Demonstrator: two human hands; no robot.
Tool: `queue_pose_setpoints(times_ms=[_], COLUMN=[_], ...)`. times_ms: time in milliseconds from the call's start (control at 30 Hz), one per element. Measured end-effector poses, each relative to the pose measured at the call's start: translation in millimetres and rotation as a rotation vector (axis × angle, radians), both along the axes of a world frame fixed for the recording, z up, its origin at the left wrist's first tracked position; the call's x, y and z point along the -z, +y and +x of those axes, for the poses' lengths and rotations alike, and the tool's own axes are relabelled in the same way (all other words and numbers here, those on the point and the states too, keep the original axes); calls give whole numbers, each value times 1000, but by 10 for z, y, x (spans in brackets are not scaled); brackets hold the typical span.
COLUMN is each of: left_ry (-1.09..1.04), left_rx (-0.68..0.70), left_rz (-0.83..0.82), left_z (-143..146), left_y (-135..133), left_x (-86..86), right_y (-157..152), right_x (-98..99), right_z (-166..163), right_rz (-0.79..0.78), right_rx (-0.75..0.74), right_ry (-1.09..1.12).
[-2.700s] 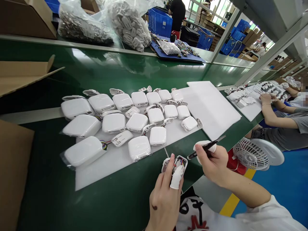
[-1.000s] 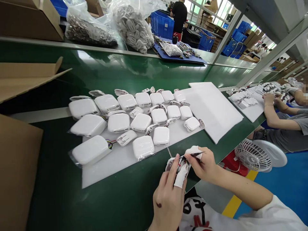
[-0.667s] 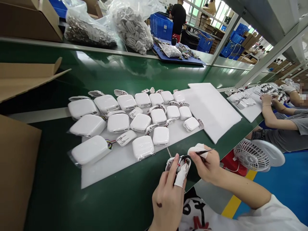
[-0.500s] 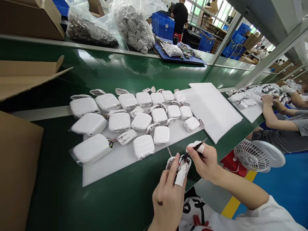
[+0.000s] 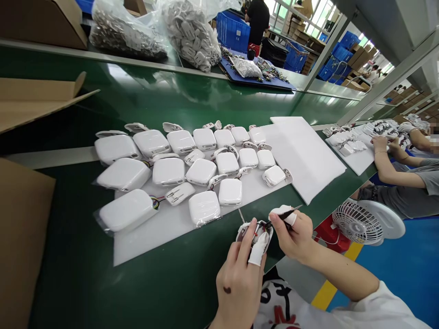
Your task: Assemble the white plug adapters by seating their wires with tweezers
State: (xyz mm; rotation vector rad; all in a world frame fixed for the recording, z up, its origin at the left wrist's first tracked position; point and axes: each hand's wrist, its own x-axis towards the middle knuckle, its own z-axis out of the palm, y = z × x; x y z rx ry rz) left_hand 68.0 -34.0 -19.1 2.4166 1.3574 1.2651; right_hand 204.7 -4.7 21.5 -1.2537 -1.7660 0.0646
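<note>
My left hand grips an opened white plastic housing, a finger lying over it and another finger in a white finger cot. Dark and red wires show inside the housing; the rest is hidden by my fingers. Dark tweezers are pinched in my right hand, just right of the housing, with their tip close to the wires. A white finger cot covers one of its fingers too. Beyond my hands, several white square housings lie in rows on a white foam sheet, some with wired plug pieces beside them.
A second foam sheet lies at right. Cardboard boxes border the left side. Bags of small parts and a blue tray stand behind. To the right are a white fan and a co-worker's arm.
My right hand has shifted slightly to the right with the tweezers. My left hand keeps the housing in nearly the same spot. The view has moved a little.
</note>
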Motion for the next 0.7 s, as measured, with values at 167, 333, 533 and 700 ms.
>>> queue_pose_setpoints(times_ms=[167,333,533,700], left_ry=[3,3,1,-6], left_rx=[3,-1,-2,-8], left_rz=[2,9,4,-3], left_z=[2,4,3,0], left_y=[5,7,-4,2], left_x=[4,6,12,13], right_y=[48,82,68,43], right_x=[2,38,38,-20], right_z=[16,0,-38,-26], right_rz=[13,20,-19,43], right_rx=[-76,-57,16,34], right_ry=[-1,0,-20,-72])
